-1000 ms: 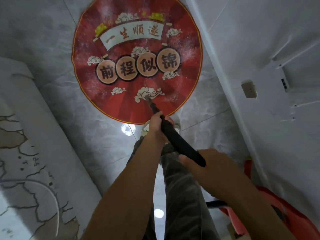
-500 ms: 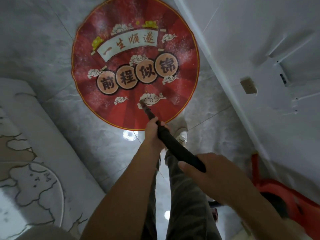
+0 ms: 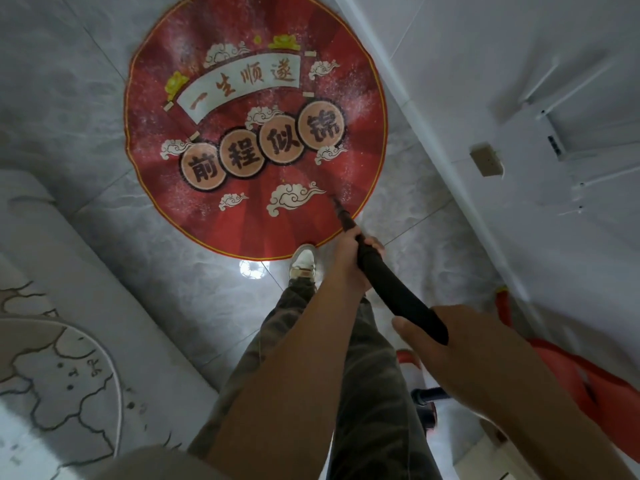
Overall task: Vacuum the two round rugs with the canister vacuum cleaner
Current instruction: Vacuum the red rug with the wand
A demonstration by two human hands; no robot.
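Now our left hand and right hand grip the wand; its tip sits on the red rug by its five o'clock edge, near the wall.

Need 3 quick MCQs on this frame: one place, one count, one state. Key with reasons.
1. On the red rug, the wand tip sits:
A) at the far edge
B) dead centre
C) near the near-right edge, by a cloud motif
2. How many round character medallions does the red rug show?
A) two
B) four
C) six
3. What grips the wand?
A) both hands
B) one hand
C) neither hand
Key: C, the tip touches red just right of the cloud. B, four discs sit in a row. A, the left hand holds it low and the right hand holds the upper end.
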